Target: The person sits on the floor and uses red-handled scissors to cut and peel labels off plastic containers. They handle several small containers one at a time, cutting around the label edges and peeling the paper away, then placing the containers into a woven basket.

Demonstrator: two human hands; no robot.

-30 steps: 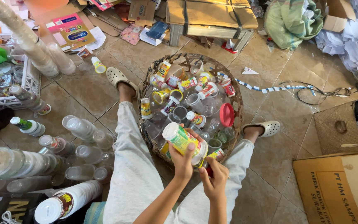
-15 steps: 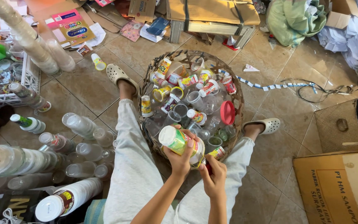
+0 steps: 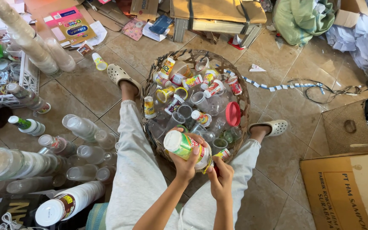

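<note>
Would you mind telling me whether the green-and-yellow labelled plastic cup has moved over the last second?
Yes, slightly. The green-and-yellow labelled plastic cup in the left hand has tilted leftward, its white lid edging away from the red lid in the woven basket.

Left hand [image 3: 187, 164] raised, fingers curled in grasp; right hand [image 3: 221, 178] just beside, fingertips pinched; forearms converging.

Packed basket [image 3: 243, 91] ahead, stacked cups [image 3: 81, 127] left; tiles [image 3: 294, 123] right open.

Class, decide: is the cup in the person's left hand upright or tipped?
Tipped: the cup lies slanted in the left hand, sealed top facing up-left.
</note>
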